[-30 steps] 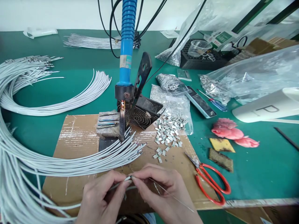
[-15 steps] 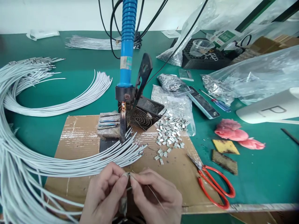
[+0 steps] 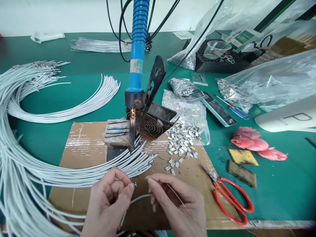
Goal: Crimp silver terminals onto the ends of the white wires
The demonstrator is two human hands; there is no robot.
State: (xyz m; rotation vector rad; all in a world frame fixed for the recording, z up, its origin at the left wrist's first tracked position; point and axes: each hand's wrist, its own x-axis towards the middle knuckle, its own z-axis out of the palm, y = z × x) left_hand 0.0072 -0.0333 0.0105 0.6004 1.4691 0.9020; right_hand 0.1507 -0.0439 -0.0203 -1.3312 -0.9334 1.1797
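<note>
My left hand point(image 3: 108, 200) is curled, pinching the stripped end of a white cable point(image 3: 135, 200) near the front of a cardboard sheet point(image 3: 81, 144). My right hand point(image 3: 176, 200) sits just right of it, fingers pinched on a thin solder wire point(image 3: 184, 205) that runs down to the right. A small gap separates the two hands. Behind them a fan of white cable ends point(image 3: 138, 161) lies under the tip of a blue-handled soldering iron point(image 3: 137, 62) held upright in a stand. A pile of small metal clips point(image 3: 181, 141) lies to the right.
Large bundles of white cables point(image 3: 22, 138) curve over the left of the green table. Red scissors point(image 3: 230, 197), a yellow sponge point(image 3: 243, 157), pink cloth point(image 3: 251, 142), a screwdriver point(image 3: 233, 107), plastic bags point(image 3: 271, 82) and a small fan point(image 3: 154, 121) lie right and behind.
My hands have drawn apart: the right hand came off the cable tip and moved right with the solder wire. The left hand keeps the cable end. The view shifted slightly left.
</note>
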